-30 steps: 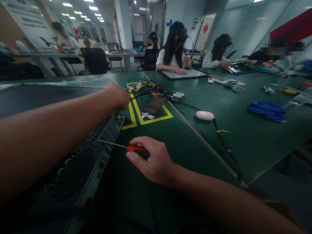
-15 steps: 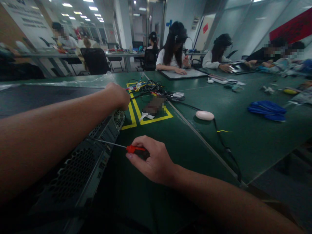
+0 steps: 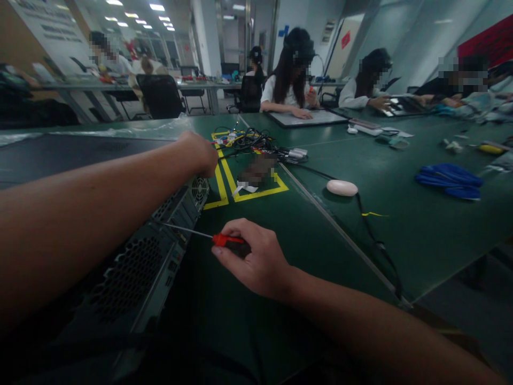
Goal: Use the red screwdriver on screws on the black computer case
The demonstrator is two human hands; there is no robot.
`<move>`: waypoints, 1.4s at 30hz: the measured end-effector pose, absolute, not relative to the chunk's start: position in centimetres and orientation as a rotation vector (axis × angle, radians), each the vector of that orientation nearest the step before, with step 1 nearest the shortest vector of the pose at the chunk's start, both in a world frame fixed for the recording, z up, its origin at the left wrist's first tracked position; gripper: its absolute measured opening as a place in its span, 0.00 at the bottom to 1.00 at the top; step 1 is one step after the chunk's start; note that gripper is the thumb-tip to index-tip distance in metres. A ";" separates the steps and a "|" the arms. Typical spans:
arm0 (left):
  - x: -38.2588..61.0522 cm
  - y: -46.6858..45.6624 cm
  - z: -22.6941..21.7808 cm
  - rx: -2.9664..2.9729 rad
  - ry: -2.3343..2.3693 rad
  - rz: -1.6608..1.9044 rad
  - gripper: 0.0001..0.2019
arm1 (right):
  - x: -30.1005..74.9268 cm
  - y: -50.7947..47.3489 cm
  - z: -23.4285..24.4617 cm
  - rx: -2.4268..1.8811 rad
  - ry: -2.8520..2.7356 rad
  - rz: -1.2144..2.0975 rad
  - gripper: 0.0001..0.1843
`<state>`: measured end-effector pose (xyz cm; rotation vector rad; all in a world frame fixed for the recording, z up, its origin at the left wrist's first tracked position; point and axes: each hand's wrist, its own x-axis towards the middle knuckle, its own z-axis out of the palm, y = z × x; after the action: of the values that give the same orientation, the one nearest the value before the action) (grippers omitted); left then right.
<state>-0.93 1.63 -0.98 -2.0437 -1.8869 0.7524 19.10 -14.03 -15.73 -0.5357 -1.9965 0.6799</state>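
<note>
A desktop computer case lies at the left, its vented back panel facing right. My right hand is closed around the red and black handle of a screwdriver. The thin shaft points left, and its tip meets the back panel, though the exact spot of contact is too small to make out. Reaching across the top of the case, my left hand is bent down at the far end, just above the round fan grille. Its fingers are hidden behind the back of the hand.
Beyond the case, bundled black cables and a dark pixelated object lie by yellow tape marks. A pale oval object and blue cloth rest farther right on the green table. Co-workers sit across it.
The whole view has shifted slightly, so everything appears a little farther right. Both hands and the screwdriver keep about the same place against the computer case.
</note>
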 end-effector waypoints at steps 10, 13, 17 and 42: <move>-0.2 0.8 -0.5 -2.061 -1.916 0.734 0.29 | 19.2 -14.1 -15.4 -0.534 -1.999 0.679 0.09; -0.3 0.9 -0.5 -2.057 -1.916 0.728 0.29 | 19.2 -14.1 -15.5 -0.523 -1.994 0.672 0.09; -1.3 1.8 -1.3 -2.066 -1.857 0.715 0.30 | 19.3 -14.1 -15.7 -0.533 -1.996 0.667 0.09; -3.3 4.2 -2.7 -2.181 -1.953 0.523 0.35 | 19.0 -14.2 -15.8 -0.526 -2.007 0.650 0.07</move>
<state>-3.30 4.18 -2.74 -2.1811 -1.9529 0.5231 18.98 -14.20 -15.77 -0.5260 -2.0067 0.6500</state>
